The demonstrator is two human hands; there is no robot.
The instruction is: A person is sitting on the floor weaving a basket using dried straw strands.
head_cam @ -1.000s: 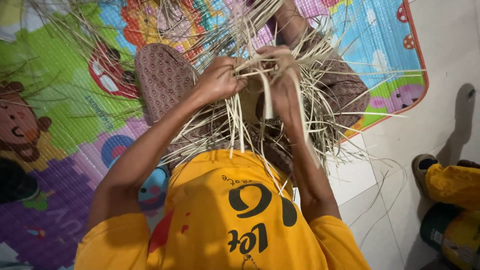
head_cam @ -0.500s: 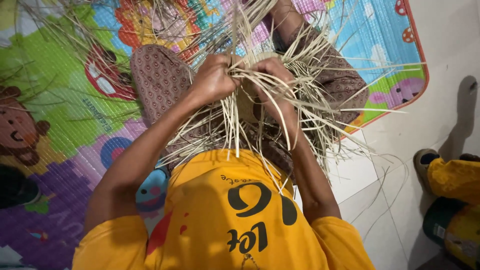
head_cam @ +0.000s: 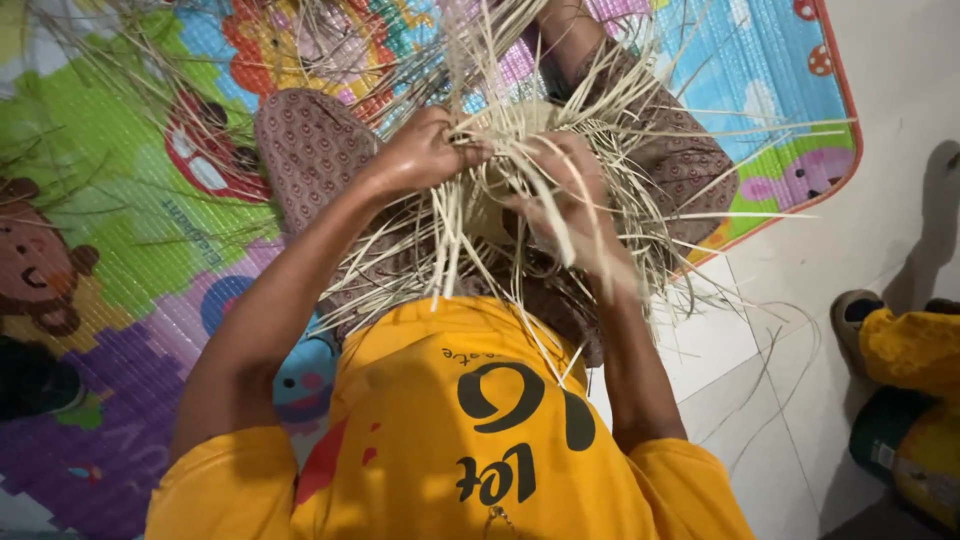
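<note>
The left hand (head_cam: 425, 150) is clenched on a bunch of pale straw strips (head_cam: 500, 215), and the right hand (head_cam: 565, 195) grips more strips just beside it, fingers curled among them. The strips fan out over the person's lap, above patterned trousers (head_cam: 315, 145) and a yellow shirt (head_cam: 450, 420). A colourful play mat (head_cam: 120, 220) covers the floor beneath; white floor tiles (head_cam: 760, 400) lie to the right.

Left arm: I see it bare, bent at the elbow, forearm reaching forward and up.
Left hand (head_cam: 425, 155): fingers curled shut in a tight grip, knuckles up.
Right arm: bare, forearm running steeply forward.
Right hand (head_cam: 570, 195): fingers closed, slightly blurred, just beside the left hand.
</note>
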